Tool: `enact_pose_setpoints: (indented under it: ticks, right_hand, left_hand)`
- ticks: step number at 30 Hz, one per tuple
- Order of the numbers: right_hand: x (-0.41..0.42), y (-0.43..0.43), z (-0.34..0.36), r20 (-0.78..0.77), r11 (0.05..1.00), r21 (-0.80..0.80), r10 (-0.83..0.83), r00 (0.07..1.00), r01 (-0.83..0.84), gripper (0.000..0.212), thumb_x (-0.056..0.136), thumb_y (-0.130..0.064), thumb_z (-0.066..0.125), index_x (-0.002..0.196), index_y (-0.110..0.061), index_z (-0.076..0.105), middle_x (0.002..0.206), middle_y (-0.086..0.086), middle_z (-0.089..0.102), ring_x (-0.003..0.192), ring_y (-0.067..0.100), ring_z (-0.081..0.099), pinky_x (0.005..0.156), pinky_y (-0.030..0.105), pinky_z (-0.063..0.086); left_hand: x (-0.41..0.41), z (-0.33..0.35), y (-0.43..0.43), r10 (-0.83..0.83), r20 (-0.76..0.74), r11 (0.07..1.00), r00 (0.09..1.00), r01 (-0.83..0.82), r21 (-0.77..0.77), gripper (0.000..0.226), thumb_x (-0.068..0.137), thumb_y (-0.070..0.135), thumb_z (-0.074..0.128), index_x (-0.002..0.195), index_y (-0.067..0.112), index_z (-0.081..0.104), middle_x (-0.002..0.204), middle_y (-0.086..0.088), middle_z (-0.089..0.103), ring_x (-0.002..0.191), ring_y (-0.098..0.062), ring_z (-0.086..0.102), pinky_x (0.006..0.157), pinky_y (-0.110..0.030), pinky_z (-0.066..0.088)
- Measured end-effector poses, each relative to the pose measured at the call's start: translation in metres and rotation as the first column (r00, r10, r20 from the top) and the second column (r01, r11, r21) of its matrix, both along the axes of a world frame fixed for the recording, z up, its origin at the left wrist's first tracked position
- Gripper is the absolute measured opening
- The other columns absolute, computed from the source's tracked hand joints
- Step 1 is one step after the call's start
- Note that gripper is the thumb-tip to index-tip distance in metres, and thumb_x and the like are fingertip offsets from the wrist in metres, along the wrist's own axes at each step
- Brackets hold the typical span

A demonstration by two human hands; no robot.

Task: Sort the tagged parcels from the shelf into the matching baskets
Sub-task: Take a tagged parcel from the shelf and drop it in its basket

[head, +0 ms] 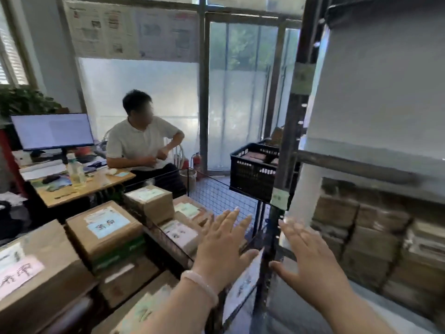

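My left hand [222, 247] is stretched forward with straight, spread fingers and holds nothing; it hovers over a wire basket [224, 196] that contains tagged cardboard parcels [179, 233]. My right hand [310, 263] is also flat and empty, reaching toward the metal shelf post [277, 237]. Brown parcels [356, 227] are stacked on the lower shelf to the right, blurred. At the left lie more cardboard boxes: one with a blue tag [108, 225] and one with a pink tag [19, 271].
A black plastic crate [252, 172] with items sits on the shelf edge ahead. A person sits at a wooden desk [84, 186] with a monitor [53, 131] at the left. Windows and a glass door lie behind. A white panel [375, 92] fills the upper right.
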State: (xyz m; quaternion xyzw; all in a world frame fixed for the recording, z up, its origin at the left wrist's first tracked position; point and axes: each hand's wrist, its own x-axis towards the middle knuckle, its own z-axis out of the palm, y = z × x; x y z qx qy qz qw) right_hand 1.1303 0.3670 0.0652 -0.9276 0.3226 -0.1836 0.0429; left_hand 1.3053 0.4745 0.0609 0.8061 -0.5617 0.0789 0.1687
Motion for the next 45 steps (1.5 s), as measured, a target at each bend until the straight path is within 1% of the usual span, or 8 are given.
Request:
enact_pose_setpoints:
  ticks: [4,9,17,20,24,37,41,45]
  right_hand:
    - [-0.082,-0.023,-0.002,0.034,0.992,0.001,-0.129,0.991,0.129,0.088,0.087,-0.069,0.044,0.147,-0.042,-0.015,0.158,-0.015,-0.009,0.147,0.010,-0.010,0.120,0.031,-0.004]
    - [-0.181,-0.053,-0.003,0.023,0.972,0.028,-0.236,0.972,0.235,0.086,0.088,-0.064,0.046,0.151,-0.040,-0.008,0.161,-0.010,-0.011,0.147,0.011,-0.014,0.120,0.034,-0.006]
    - [-0.350,-0.092,0.000,0.039,0.914,0.030,-0.405,0.913,0.404,0.087,0.086,-0.058,0.054,0.152,-0.039,0.001,0.161,-0.011,-0.001,0.148,0.011,-0.005,0.118,0.031,-0.004]
    - [-0.400,-0.102,-0.004,0.041,0.897,0.058,-0.441,0.897,0.438,0.087,0.086,-0.054,0.057,0.151,-0.042,0.000,0.161,-0.013,-0.002,0.148,0.011,-0.004,0.121,0.035,0.001]
    - [-0.457,-0.120,-0.008,0.060,0.870,0.062,-0.493,0.868,0.490,0.084,0.087,-0.058,0.054,0.151,-0.041,0.003,0.161,-0.012,0.002,0.148,0.011,-0.001,0.119,0.030,0.002]
    - [-0.516,-0.196,0.002,0.124,0.790,0.211,-0.606,0.785,0.576,0.075,0.090,-0.055,0.052,0.151,-0.040,0.012,0.161,-0.011,0.009,0.147,0.012,0.010,0.119,0.032,0.018]
    - [-0.521,-0.214,0.000,0.134,0.774,0.248,-0.623,0.770,0.583,0.073,0.090,-0.056,0.051,0.150,-0.043,0.012,0.160,-0.013,0.010,0.146,0.010,0.012,0.118,0.033,0.021]
    - [-0.528,-0.237,-0.003,0.164,0.775,0.252,-0.624,0.764,0.579,0.069,0.091,-0.055,0.051,0.149,-0.044,0.016,0.158,-0.016,0.013,0.144,0.007,0.014,0.116,0.029,0.022]
  left_hand:
    - [-0.076,0.004,-0.046,-0.168,0.030,0.986,0.985,0.168,-0.020,0.075,0.096,0.063,0.041,0.157,0.043,0.004,0.167,0.009,-0.003,0.153,-0.013,-0.007,0.125,-0.041,-0.005]
    - [-0.173,0.006,-0.099,-0.291,0.014,0.953,0.957,0.291,-0.087,0.073,0.096,0.062,0.042,0.156,0.044,0.005,0.167,0.012,-0.001,0.153,-0.010,-0.006,0.124,-0.035,-0.002]
    - [-0.338,-0.004,-0.169,-0.436,-0.069,0.898,0.897,0.429,-0.102,0.073,0.095,0.060,0.048,0.156,0.044,0.012,0.166,0.011,0.007,0.152,-0.010,0.002,0.124,-0.037,0.005]
    - [-0.389,-0.006,-0.187,-0.486,-0.119,0.873,0.866,0.476,-0.104,0.072,0.095,0.059,0.048,0.155,0.045,0.011,0.166,0.012,0.005,0.153,-0.010,0.000,0.121,-0.034,0.003]
    - [-0.448,-0.004,-0.210,-0.535,-0.154,0.845,0.831,0.528,-0.088,0.069,0.097,0.057,0.048,0.156,0.044,0.013,0.166,0.011,0.005,0.153,-0.012,0.000,0.122,-0.035,0.005]
    - [-0.517,0.025,-0.313,-0.594,-0.202,0.803,0.779,0.587,-0.099,0.062,0.098,0.048,0.052,0.155,0.037,0.028,0.166,0.006,0.015,0.153,-0.016,0.011,0.122,-0.037,0.019]
    - [-0.533,0.027,-0.348,-0.573,-0.172,0.813,0.801,0.583,0.009,0.065,0.098,0.054,0.048,0.156,0.034,0.024,0.166,-0.001,0.012,0.153,-0.024,0.007,0.122,-0.044,0.018]
    - [-0.543,0.030,-0.379,-0.522,-0.060,0.844,0.851,0.526,0.103,0.068,0.097,0.061,0.042,0.155,0.033,0.022,0.162,-0.008,0.020,0.149,-0.031,0.017,0.121,-0.050,0.022]
